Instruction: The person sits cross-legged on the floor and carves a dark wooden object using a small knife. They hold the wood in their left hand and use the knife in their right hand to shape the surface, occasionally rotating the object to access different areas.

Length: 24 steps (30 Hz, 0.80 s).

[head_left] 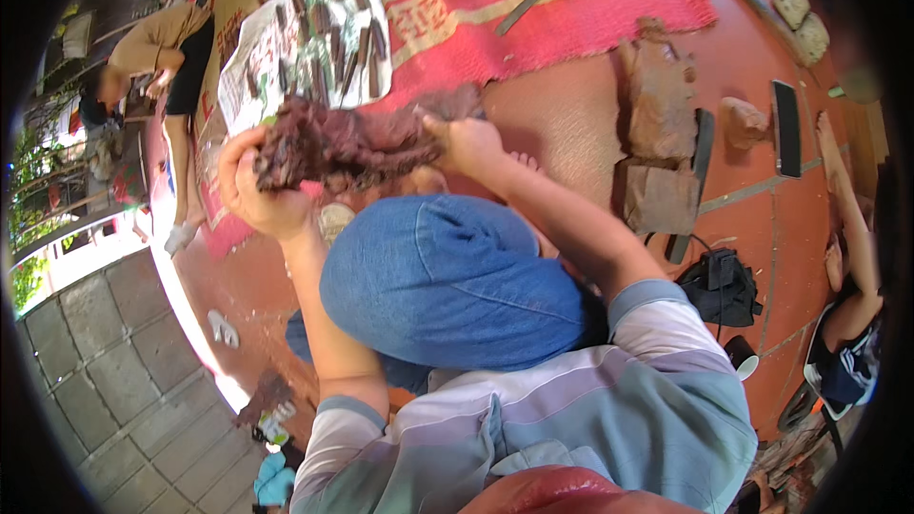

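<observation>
A rough, dark reddish-brown piece that looks like carved wood is held crosswise above my bent knees in blue denim. My left hand wraps its left end, thumb below and fingers around the edge. My right hand grips it near the right end, which tapers beyond my fingers. Just past the piece, a white cloth bears several dark, slim hand tools, apparently chisels. What the underside of the piece looks like is hidden.
Red-and-tan mats cover the floor ahead, with a flat blade-like tool on them. At right lie large brown wood blocks, a whetstone-like dark slab and a black bag. One person bends at far left; another's limbs show at right.
</observation>
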Available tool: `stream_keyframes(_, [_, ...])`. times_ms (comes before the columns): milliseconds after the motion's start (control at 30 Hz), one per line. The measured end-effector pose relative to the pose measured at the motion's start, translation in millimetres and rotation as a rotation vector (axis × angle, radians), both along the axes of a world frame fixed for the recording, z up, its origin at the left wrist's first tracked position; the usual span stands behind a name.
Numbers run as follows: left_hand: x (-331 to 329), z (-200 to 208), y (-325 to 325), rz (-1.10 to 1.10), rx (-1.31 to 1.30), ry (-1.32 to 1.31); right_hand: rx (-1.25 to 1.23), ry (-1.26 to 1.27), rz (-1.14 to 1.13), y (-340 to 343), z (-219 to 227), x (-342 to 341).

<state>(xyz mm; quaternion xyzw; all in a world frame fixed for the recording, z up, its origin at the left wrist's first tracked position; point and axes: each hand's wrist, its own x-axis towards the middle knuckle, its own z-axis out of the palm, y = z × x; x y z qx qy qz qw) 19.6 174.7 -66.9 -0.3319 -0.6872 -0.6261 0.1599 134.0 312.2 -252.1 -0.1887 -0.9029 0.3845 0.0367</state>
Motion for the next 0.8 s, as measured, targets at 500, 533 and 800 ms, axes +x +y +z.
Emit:
stream_keyframes(500, [12.0,11.2,25.4,-0.182,0.064,-0.033,-0.776,0.103,-0.103,8.7,-50.9,-16.8])
stream_keyframes(533, [10.1,9.6,22.1,-0.181,0.066,-0.044,-0.712,0.121,-0.106,1.9,-47.2,-14.4])
stream_keyframes(800, [12.1,9.6,17.0,-0.159,0.041,-0.071,-0.29,0.062,-0.104,4.7,-25.0,-14.1])
